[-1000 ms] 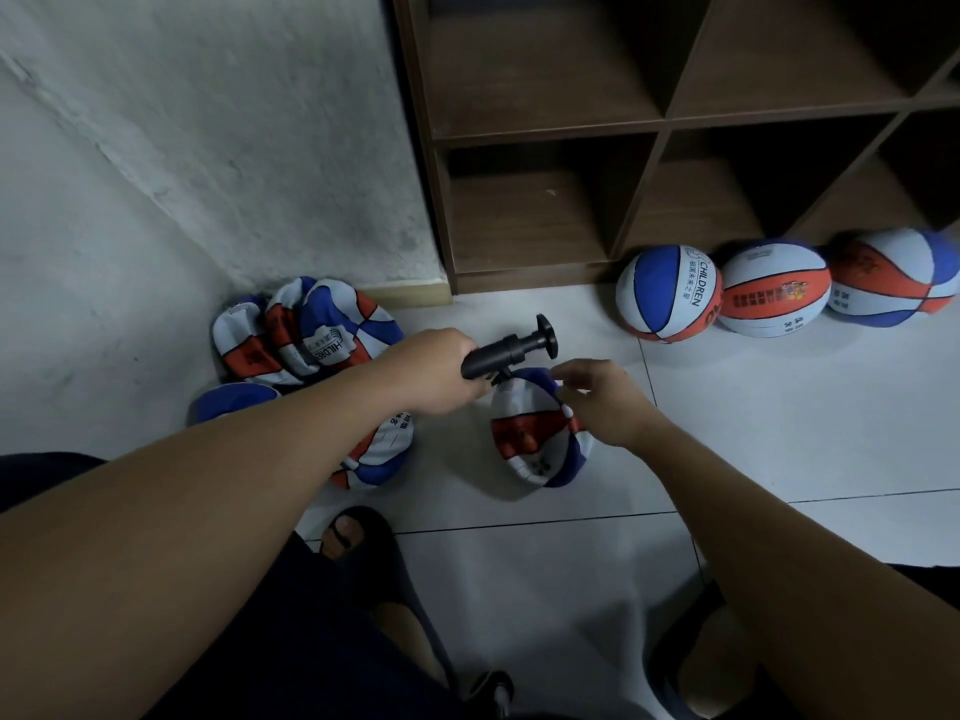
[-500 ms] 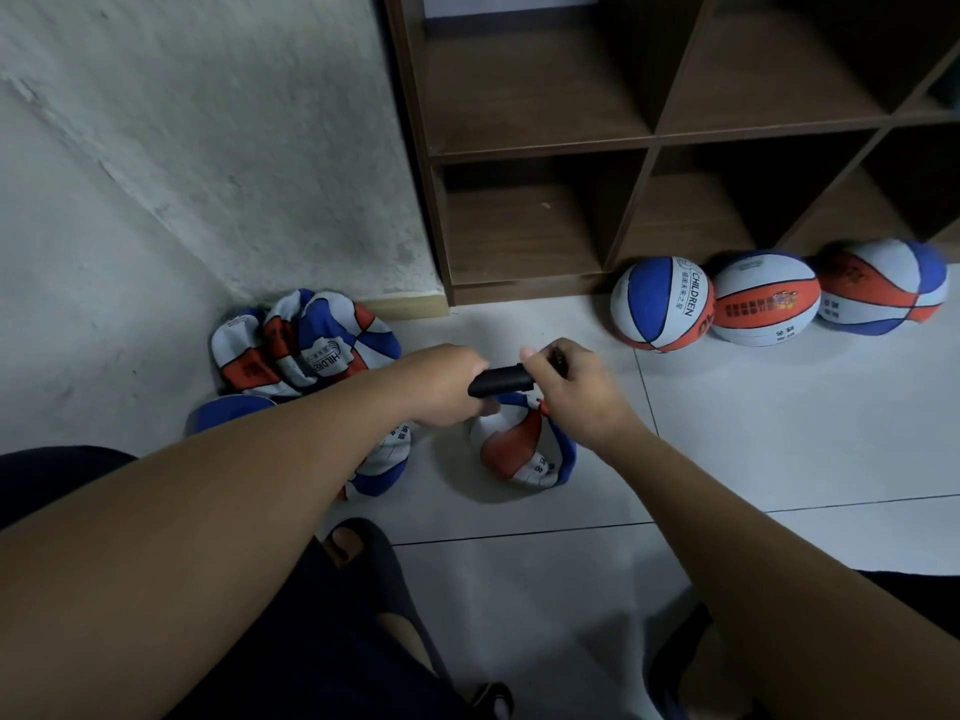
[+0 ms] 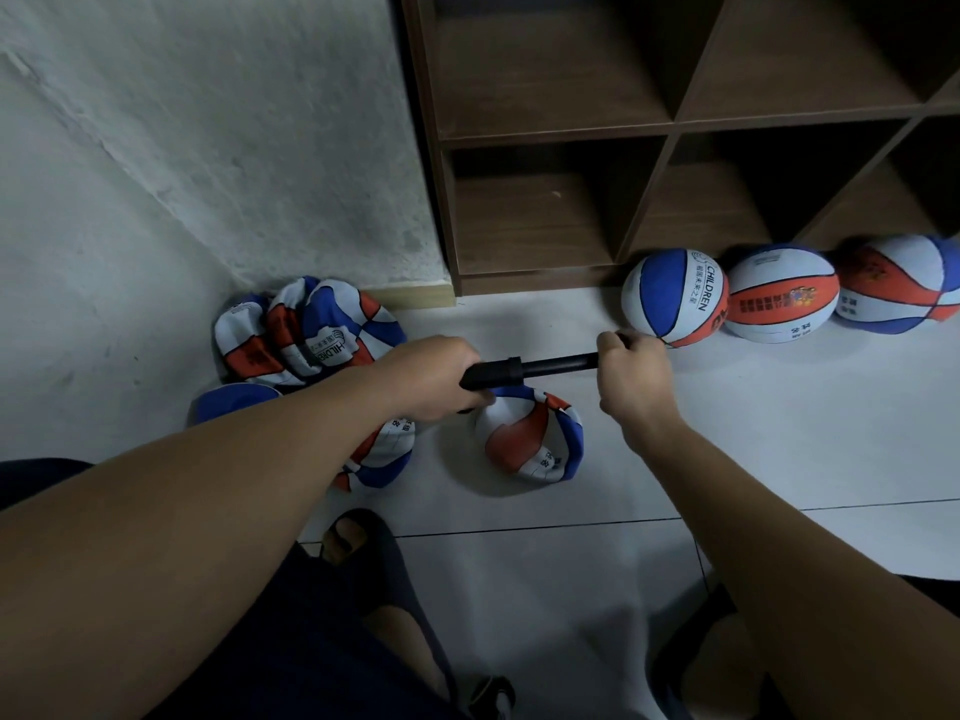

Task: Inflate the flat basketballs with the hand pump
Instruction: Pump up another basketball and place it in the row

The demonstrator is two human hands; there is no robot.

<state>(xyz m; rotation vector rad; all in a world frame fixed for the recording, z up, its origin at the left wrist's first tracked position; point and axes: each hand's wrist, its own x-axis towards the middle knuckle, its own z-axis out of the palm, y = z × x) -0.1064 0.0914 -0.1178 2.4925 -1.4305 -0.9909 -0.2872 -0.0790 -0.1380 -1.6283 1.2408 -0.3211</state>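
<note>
A black hand pump (image 3: 524, 370) lies level above the floor. My left hand (image 3: 434, 376) grips its barrel, and my right hand (image 3: 631, 368) grips its handle with the rod drawn out to the right. Just below the pump, a crumpled flat basketball (image 3: 530, 441) in white, red and blue lies on the tiles. The needle and the ball's valve are hidden behind my left hand. More flat balls lie in a pile (image 3: 306, 330) by the wall, one (image 3: 382, 454) under my left forearm.
Three inflated balls (image 3: 675, 298) (image 3: 782, 296) (image 3: 898, 285) stand in a row at the foot of a brown cubby shelf (image 3: 649, 132). A rough white wall (image 3: 208, 148) is on the left. My sandalled foot (image 3: 353, 543) is near the flat balls.
My right hand left the flat ball, took hold of the pump's handle and pulled it out to the right, so the rod now shows. My left hand kept its grip on the barrel.
</note>
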